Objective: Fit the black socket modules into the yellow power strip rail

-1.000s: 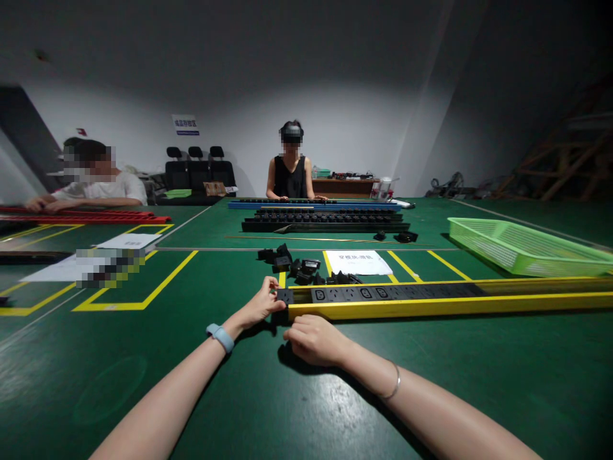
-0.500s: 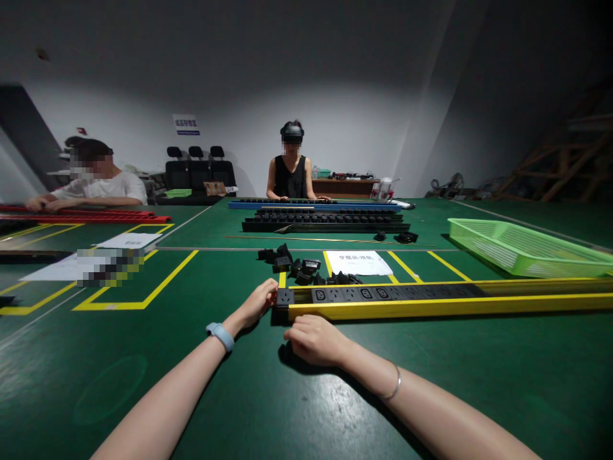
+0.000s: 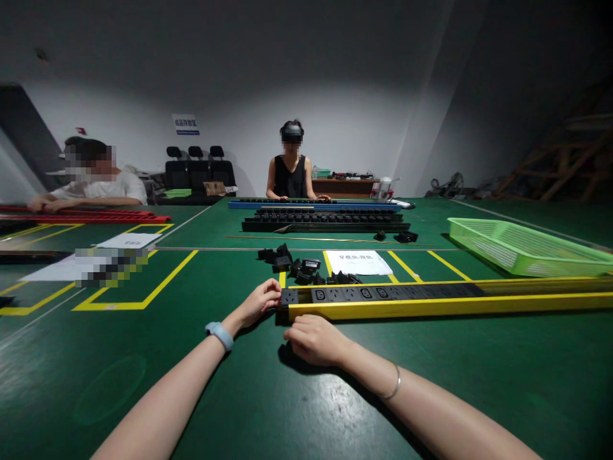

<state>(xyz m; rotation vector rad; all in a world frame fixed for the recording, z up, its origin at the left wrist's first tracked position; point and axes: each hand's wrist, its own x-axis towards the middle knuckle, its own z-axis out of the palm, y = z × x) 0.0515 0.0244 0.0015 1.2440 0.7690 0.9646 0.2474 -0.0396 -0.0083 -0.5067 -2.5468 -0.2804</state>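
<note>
A black socket module (image 3: 289,296) sits in the left end of a long yellow rail (image 3: 364,311). My left hand (image 3: 261,301) has its bent fingers on the outer end of this module. Farther right in the channel runs a row of black socket modules (image 3: 397,292), with a gap between it and the end one. Just in front of the rail's left end, my right hand (image 3: 313,338) is curled with its knuckles up. Its palm side is hidden, so any content is out of sight. Behind the rail lies a pile of loose black modules (image 3: 301,268).
A light green basket (image 3: 522,249) stands at the right behind the rail. Paper labels (image 3: 359,262) and yellow tape mark the green table. Across it a person (image 3: 290,172) sits behind blue and black rails (image 3: 325,220). Another person at left handles red rails (image 3: 96,214).
The end socket module has slid a little to the right into the yellow rail, my left hand moving along with it. My right hand stays nearly still.
</note>
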